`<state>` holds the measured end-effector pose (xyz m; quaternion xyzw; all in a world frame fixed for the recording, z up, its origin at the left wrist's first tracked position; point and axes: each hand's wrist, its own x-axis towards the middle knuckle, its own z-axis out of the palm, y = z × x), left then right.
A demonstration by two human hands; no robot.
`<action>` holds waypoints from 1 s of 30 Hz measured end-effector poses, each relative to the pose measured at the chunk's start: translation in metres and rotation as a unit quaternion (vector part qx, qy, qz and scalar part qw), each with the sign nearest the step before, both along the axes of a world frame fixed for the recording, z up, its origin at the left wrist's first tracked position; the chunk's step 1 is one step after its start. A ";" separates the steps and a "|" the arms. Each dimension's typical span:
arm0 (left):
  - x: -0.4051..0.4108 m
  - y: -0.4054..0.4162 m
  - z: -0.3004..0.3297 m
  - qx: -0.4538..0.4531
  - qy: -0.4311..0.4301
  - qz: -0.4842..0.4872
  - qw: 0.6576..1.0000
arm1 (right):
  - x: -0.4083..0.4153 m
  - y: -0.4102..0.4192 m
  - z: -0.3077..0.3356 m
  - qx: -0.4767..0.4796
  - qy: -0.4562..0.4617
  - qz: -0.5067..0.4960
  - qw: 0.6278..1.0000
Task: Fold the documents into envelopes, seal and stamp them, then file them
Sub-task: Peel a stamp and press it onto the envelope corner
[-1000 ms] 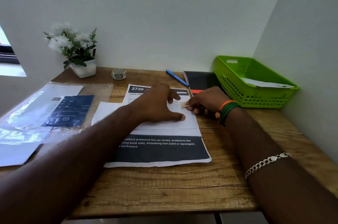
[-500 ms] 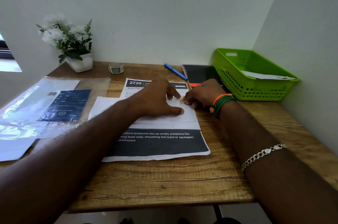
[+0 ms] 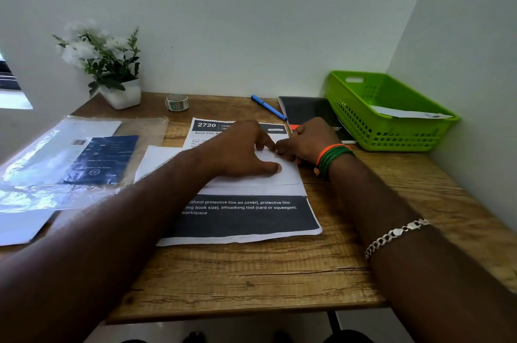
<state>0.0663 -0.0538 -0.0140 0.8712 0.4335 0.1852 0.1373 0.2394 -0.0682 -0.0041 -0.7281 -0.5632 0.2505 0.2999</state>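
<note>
A plain white envelope (image 3: 260, 174) lies flat at frame centre on a printed sheet (image 3: 240, 219), its long axis left to right. The left hand (image 3: 237, 152) presses it, fingers spread; the right hand (image 3: 305, 141) pinches something small at its upper right corner. At upper right, the green basket (image 3: 391, 130) holds another white envelope (image 3: 405, 113).

My left hand (image 3: 243, 151) covering most of envelope (image 3: 285, 174) and middle of printed sheet (image 3: 246, 219). Right hand (image 3: 307, 141) hiding small thing at fingertips, too small to tell. Plastic sleeve (image 3: 70, 163) running off left edge.
</note>
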 end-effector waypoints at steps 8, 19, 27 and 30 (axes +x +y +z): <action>0.001 0.004 -0.001 -0.017 0.015 0.001 1.000 | 0.018 -0.002 0.004 -0.028 0.033 -0.016 0.999; 0.001 0.001 -0.001 -0.021 0.001 0.004 1.000 | 0.024 -0.005 0.008 -0.012 0.055 0.058 0.997; 0.000 0.000 -0.001 -0.012 0.007 0.002 1.000 | 0.017 0.005 -0.007 0.029 -0.016 0.029 0.999; 0.000 0.000 -0.003 0.001 0.001 -0.002 1.000 | 0.016 0.010 -0.009 0.029 -0.017 0.014 0.999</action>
